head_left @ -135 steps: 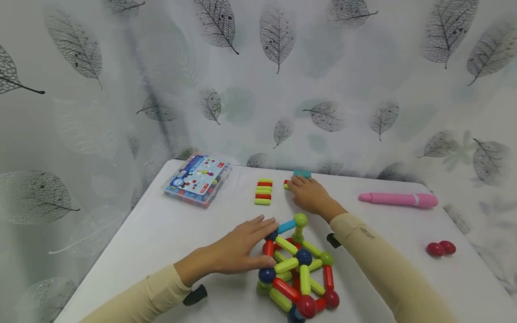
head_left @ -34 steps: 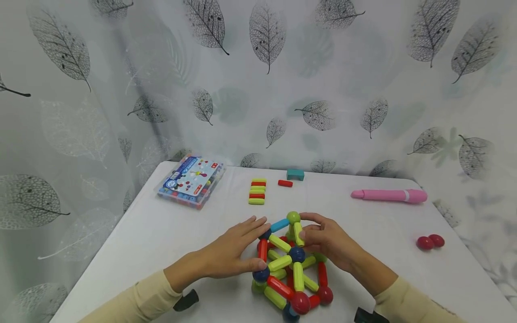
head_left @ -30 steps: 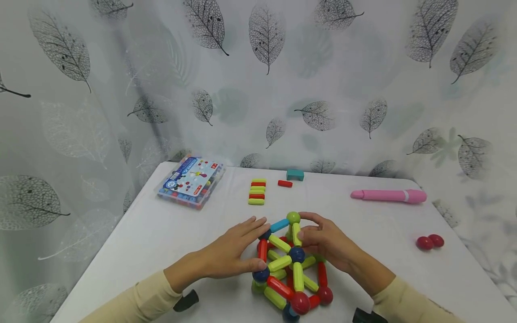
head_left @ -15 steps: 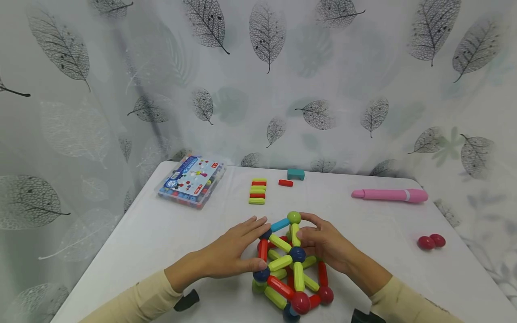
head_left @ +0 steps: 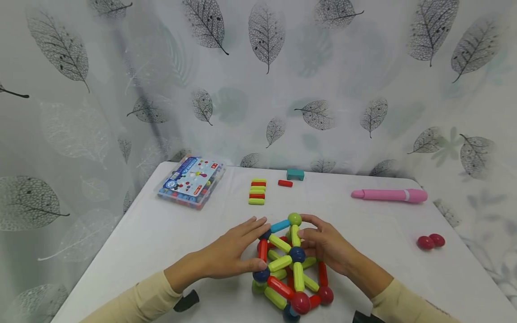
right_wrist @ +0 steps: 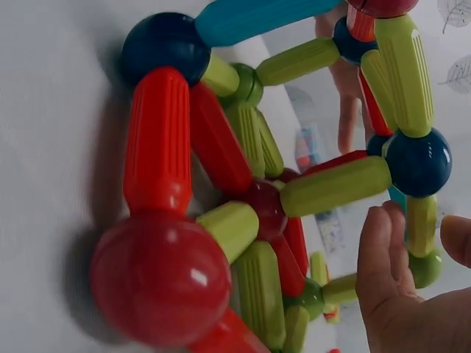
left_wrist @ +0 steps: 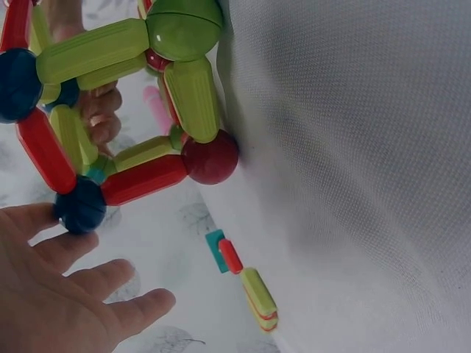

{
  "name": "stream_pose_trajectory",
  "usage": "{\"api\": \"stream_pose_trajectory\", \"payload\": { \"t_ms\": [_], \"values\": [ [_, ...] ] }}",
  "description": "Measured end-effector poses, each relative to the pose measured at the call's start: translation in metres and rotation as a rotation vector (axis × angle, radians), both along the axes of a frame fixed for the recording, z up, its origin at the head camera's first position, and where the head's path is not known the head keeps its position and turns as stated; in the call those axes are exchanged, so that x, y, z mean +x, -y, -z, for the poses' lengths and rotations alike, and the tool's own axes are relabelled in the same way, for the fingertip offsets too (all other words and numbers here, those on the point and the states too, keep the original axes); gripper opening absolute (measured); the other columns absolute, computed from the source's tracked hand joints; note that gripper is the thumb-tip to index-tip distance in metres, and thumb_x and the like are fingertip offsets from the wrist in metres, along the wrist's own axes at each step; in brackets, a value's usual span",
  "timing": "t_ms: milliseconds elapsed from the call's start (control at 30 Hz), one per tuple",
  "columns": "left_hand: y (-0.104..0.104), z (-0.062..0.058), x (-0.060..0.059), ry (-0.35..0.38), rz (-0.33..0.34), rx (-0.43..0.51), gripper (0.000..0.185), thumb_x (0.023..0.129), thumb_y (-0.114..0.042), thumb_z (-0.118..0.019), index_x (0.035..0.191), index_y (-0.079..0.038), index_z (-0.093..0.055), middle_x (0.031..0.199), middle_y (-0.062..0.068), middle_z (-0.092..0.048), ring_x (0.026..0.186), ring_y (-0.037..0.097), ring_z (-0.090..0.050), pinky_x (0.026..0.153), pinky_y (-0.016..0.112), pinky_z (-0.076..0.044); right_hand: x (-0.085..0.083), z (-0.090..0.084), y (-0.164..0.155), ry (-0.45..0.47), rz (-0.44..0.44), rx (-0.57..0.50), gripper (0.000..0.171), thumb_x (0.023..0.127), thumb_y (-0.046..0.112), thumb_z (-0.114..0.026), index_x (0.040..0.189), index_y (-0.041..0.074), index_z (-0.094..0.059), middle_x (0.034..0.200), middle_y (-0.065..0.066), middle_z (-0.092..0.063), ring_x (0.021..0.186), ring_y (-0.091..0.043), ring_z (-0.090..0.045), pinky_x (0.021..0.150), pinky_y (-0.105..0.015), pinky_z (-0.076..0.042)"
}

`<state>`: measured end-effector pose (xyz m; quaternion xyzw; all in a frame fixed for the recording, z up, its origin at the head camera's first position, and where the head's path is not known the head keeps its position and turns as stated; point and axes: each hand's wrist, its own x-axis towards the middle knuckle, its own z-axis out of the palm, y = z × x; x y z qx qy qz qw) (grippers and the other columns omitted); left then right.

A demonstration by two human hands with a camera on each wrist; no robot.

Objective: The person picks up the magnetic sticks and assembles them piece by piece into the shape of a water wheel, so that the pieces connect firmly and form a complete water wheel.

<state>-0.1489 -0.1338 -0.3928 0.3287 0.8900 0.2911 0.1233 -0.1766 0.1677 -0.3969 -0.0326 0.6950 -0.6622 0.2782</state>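
Note:
A framework of magnetic rods and balls (head_left: 282, 288) stands on the white table in front of me. My left hand (head_left: 230, 252) rests against its left side, fingers straight, touching two dark blue balls; in the left wrist view the fingers spread beside a blue ball (left_wrist: 81, 204). At the upper right, my right hand (head_left: 329, 246) pinches a yellow-green magnetic rod (head_left: 295, 235). That rod spans from the top green ball (head_left: 295, 219) to a dark blue ball (head_left: 297, 255). In the right wrist view, thumb and fingers lie either side of the rod (right_wrist: 421, 224).
Several yellow and red rods (head_left: 257, 191) lie in a row behind the framework. Beyond are a single red rod (head_left: 285, 183) and a teal block (head_left: 295, 174). A boxed set (head_left: 191, 181) sits back left; a pink wand-shaped object (head_left: 389, 195) and two red balls (head_left: 431, 242) lie right.
My right hand has come from the back of the table to the framework with a yellow-green rod. The rod's lower end has swung onto the blue ball. My left hand has stayed.

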Motion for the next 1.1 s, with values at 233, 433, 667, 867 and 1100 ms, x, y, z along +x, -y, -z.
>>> {"api": "stream_pose_trajectory", "payload": {
  "t_ms": [233, 433, 667, 867, 1100],
  "values": [
    [-0.003, -0.003, -0.003, 0.002, -0.011, 0.018, 0.080, 0.095, -0.063, -0.058, 0.162, -0.034, -0.025, 0.169, -0.010, -0.021, 0.157, 0.020, -0.015, 0.120, 0.056, -0.029, 0.013, -0.011, -0.020, -0.230, 0.023, 0.294, 0.055, 0.100, 0.030, -0.064, 0.147, 0.008, -0.043, 0.112, -0.019, -0.065, 0.092, -0.029, -0.072, 0.083, -0.038, -0.062],
    [-0.010, -0.006, -0.015, 0.060, -0.063, 0.070, 0.070, 0.099, -0.057, -0.057, 0.159, -0.026, -0.037, 0.163, -0.005, -0.038, 0.152, 0.020, -0.031, 0.119, 0.050, -0.034, 0.032, -0.002, -0.048, -0.449, -0.240, 0.649, 0.023, 0.094, 0.025, -0.072, 0.113, 0.012, -0.068, 0.089, 0.000, -0.064, 0.076, -0.017, -0.060, 0.063, -0.027, -0.054],
    [-0.011, 0.002, -0.024, 0.120, -0.082, 0.126, 0.057, 0.102, -0.052, -0.055, 0.150, -0.022, -0.052, 0.151, -0.003, -0.054, 0.141, 0.021, -0.049, 0.111, 0.050, -0.045, 0.053, 0.017, -0.046, -0.495, -0.457, 0.742, 0.023, 0.083, 0.033, -0.084, 0.098, 0.030, -0.067, 0.089, 0.011, -0.055, 0.076, -0.007, -0.053, 0.064, -0.022, -0.050],
    [-0.006, 0.000, -0.017, 0.142, -0.102, 0.122, 0.056, 0.101, -0.052, -0.056, 0.149, -0.022, -0.053, 0.145, -0.004, -0.059, 0.135, 0.019, -0.053, 0.108, 0.050, -0.048, 0.044, 0.015, -0.050, -0.600, -0.459, 0.776, 0.020, 0.083, 0.028, -0.084, 0.096, 0.029, -0.070, 0.088, 0.014, -0.055, 0.077, -0.003, -0.053, 0.066, -0.021, -0.052],
    [0.004, -0.008, 0.007, 0.202, -0.096, 0.094, 0.057, 0.101, -0.051, -0.058, 0.149, -0.021, -0.051, 0.132, -0.004, -0.068, 0.128, 0.019, -0.059, 0.104, 0.050, -0.051, 0.001, 0.018, -0.059, -0.629, -0.363, 0.812, 0.023, 0.086, 0.019, -0.081, 0.108, 0.019, -0.072, 0.094, 0.011, -0.063, 0.083, -0.007, -0.059, 0.069, -0.022, -0.053]
  ]
}}
